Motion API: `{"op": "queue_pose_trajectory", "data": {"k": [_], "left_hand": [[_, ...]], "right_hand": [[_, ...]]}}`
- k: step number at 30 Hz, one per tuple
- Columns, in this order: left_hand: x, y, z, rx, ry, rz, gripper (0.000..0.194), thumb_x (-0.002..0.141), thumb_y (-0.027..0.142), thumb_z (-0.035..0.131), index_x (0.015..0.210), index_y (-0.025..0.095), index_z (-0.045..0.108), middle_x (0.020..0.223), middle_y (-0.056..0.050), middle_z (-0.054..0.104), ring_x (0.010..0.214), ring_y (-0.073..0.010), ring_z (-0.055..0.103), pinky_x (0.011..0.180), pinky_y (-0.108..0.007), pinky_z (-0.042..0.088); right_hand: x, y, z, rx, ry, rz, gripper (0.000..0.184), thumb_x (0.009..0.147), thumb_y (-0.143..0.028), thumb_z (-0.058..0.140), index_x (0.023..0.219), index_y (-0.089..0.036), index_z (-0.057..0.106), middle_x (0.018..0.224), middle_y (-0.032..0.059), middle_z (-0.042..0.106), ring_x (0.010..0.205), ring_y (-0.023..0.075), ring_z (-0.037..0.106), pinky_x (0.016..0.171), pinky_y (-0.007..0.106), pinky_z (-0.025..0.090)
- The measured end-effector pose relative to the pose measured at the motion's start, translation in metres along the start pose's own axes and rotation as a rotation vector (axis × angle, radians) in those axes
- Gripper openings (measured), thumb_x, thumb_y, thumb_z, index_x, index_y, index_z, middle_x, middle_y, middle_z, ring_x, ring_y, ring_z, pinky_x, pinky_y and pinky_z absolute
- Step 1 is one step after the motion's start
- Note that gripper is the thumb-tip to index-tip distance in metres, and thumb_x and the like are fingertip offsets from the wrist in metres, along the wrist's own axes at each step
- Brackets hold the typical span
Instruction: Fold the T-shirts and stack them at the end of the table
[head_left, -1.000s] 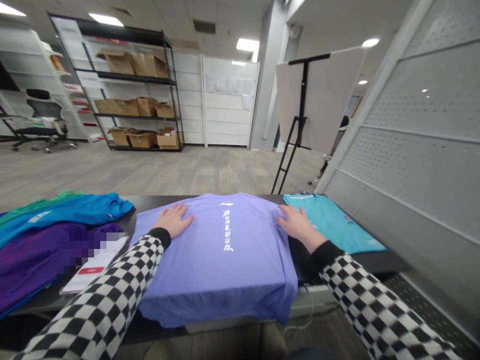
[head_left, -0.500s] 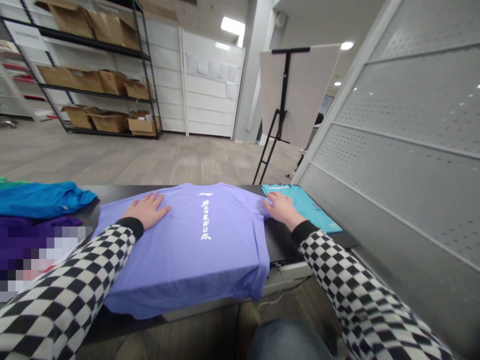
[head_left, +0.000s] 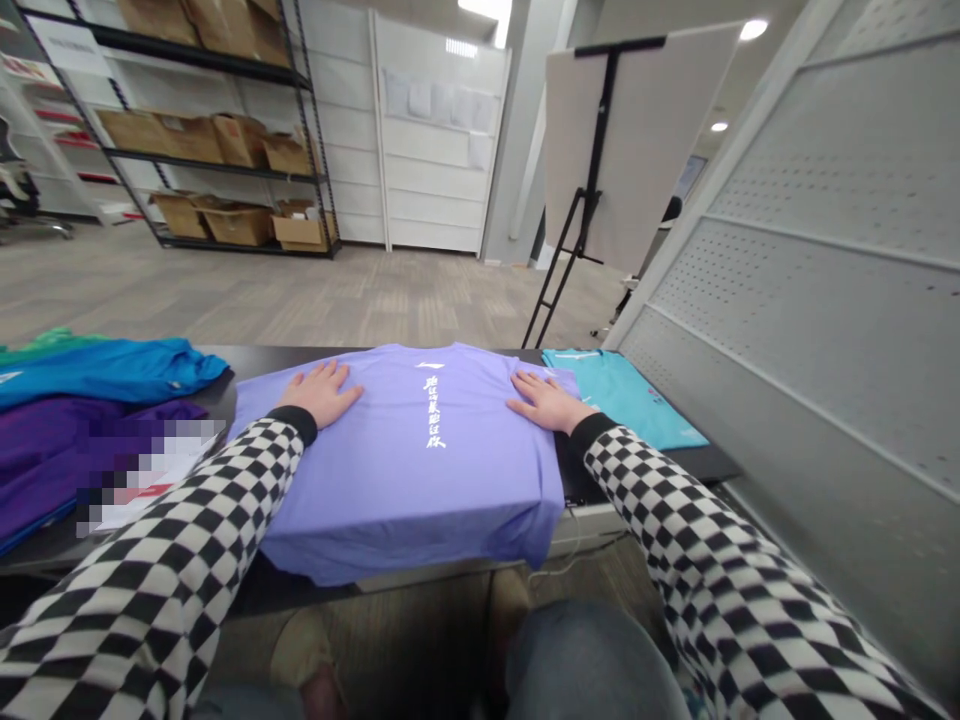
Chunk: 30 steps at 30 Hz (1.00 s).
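Across the black table (head_left: 247, 360) lies the lavender shirt (head_left: 405, 490), near edge draped over.
Its sleeve (head_left: 568, 381) now reaches onto the teal shirt (head_left: 634, 400), opened out since a moment ago, so the cloth seems flatter; my left hand (head_left: 319, 394) and right hand (head_left: 553, 404) press it, fingers spread, gripping nothing.

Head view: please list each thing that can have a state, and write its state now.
Lavender shirt, spread out, near end hanging over the table edge
Turquoise garment, folded, lying flat
Blue garment, loosely heaped
Left hand, open, on lavender shirt
Right hand, open, on lavender shirt
Bottom-right shelf box, open
Ceiling light, lit
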<state>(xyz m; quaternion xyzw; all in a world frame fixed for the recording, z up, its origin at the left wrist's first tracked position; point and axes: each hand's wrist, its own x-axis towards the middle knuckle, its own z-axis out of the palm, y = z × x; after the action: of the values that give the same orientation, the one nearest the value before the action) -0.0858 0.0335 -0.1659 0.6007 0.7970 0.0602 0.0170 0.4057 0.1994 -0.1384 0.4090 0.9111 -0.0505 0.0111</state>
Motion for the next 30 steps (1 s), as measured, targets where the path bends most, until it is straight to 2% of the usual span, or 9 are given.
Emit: {"op": "queue_pose_trajectory", "data": {"k": [5, 7, 12, 15, 18, 21, 25, 27, 30], "left_hand": [[-0.03, 0.016, -0.024, -0.061, 0.315, 0.085, 0.063, 0.107, 0.045, 0.042, 0.153, 0.015, 0.072, 0.161, -0.015, 0.07, 0.157, -0.0354, 0.056, 0.139, -0.05, 0.026], [-0.045, 0.026, -0.039, -0.057, 0.365, 0.117, 0.055, 0.105, 0.042, 0.045, 0.141, 0.018, 0.08, 0.151, -0.012, 0.076, 0.148, -0.0349, 0.063, 0.138, -0.049, 0.028], [-0.108, 0.036, -0.047, -0.087, 0.219, 0.192, 0.064, 0.105, 0.048, 0.043, 0.15, 0.016, 0.075, 0.151, -0.012, 0.076, 0.145, -0.0339, 0.067, 0.131, -0.043, 0.043], [-0.157, 0.029, -0.024, -0.067, 0.08, 0.303, 0.074, 0.109, 0.058, 0.039, 0.164, 0.016, 0.065, 0.172, -0.012, 0.061, 0.16, -0.0323, 0.056, 0.138, -0.042, 0.035], [-0.188, 0.026, -0.005, 0.014, 0.016, 0.276, 0.076, 0.113, 0.06, 0.036, 0.177, 0.021, 0.05, 0.186, -0.01, 0.04, 0.174, -0.0317, 0.035, 0.144, -0.052, 0.019], [-0.193, 0.03, -0.002, 0.039, -0.02, 0.236, 0.076, 0.115, 0.061, 0.035, 0.182, 0.025, 0.042, 0.19, -0.008, 0.032, 0.177, -0.0301, 0.027, 0.144, -0.057, 0.014], [-0.187, 0.035, -0.007, 0.017, -0.023, 0.234, 0.078, 0.115, 0.063, 0.034, 0.183, 0.024, 0.04, 0.19, -0.009, 0.03, 0.178, -0.0309, 0.024, 0.144, -0.06, 0.013], [-0.186, 0.034, -0.006, 0.002, -0.018, 0.238, 0.079, 0.115, 0.064, 0.033, 0.183, 0.025, 0.039, 0.19, -0.009, 0.03, 0.178, -0.0313, 0.024, 0.144, -0.06, 0.012], [-0.187, 0.033, -0.003, -0.011, -0.009, 0.232, 0.079, 0.115, 0.066, 0.033, 0.183, 0.026, 0.04, 0.19, -0.009, 0.031, 0.178, -0.0337, 0.024, 0.143, -0.06, 0.013]], "right_hand": [[-0.037, -0.042, -0.01, 0.012, 0.199, -0.023, 0.076, 0.117, -0.059, 0.044, 0.179, -0.015, 0.043, 0.187, 0.0194, 0.035, 0.177, 0.0377, 0.025, 0.143, 0.066, 0.011], [-0.062, -0.062, -0.012, 0.034, 0.246, -0.05, 0.07, 0.116, -0.055, 0.048, 0.175, -0.016, 0.051, 0.182, 0.0185, 0.044, 0.175, 0.0391, 0.031, 0.143, 0.067, 0.011], [-0.133, -0.085, 0.0, 0.116, 0.232, -0.071, 0.048, 0.114, -0.04, 0.055, 0.157, -0.027, 0.072, 0.164, 0.0128, 0.069, 0.161, 0.0364, 0.054, 0.141, 0.068, 0.019], [-0.16, -0.075, 0.014, 0.179, 0.132, -0.098, 0.051, 0.114, -0.04, 0.053, 0.163, -0.031, 0.067, 0.174, 0.0108, 0.058, 0.165, 0.0336, 0.05, 0.139, 0.068, 0.025], [-0.172, -0.054, 0.017, 0.233, 0.035, -0.121, 0.057, 0.116, -0.046, 0.051, 0.171, -0.033, 0.059, 0.183, 0.0092, 0.046, 0.173, 0.0336, 0.037, 0.14, 0.071, 0.019], [-0.174, -0.03, 0.006, 0.273, -0.026, -0.09, 0.063, 0.112, -0.049, 0.059, 0.173, -0.033, 0.056, 0.184, 0.0088, 0.043, 0.175, 0.0342, 0.033, 0.141, 0.07, 0.016], [-0.175, -0.016, -0.012, 0.24, -0.105, -0.032, 0.07, 0.105, -0.047, 0.071, 0.171, -0.028, 0.059, 0.184, 0.0104, 0.043, 0.173, 0.0336, 0.036, 0.142, 0.062, 0.026], [-0.175, -0.023, -0.016, 0.162, -0.084, -0.016, 0.064, 0.106, -0.047, 0.071, 0.166, -0.026, 0.065, 0.179, 0.0126, 0.05, 0.171, 0.0348, 0.041, 0.14, 0.06, 0.031], [-0.174, -0.055, -0.01, 0.022, 0.091, -0.009, 0.057, 0.113, -0.049, 0.061, 0.163, -0.024, 0.067, 0.176, 0.0164, 0.054, 0.169, 0.0378, 0.044, 0.139, 0.066, 0.031]]}}
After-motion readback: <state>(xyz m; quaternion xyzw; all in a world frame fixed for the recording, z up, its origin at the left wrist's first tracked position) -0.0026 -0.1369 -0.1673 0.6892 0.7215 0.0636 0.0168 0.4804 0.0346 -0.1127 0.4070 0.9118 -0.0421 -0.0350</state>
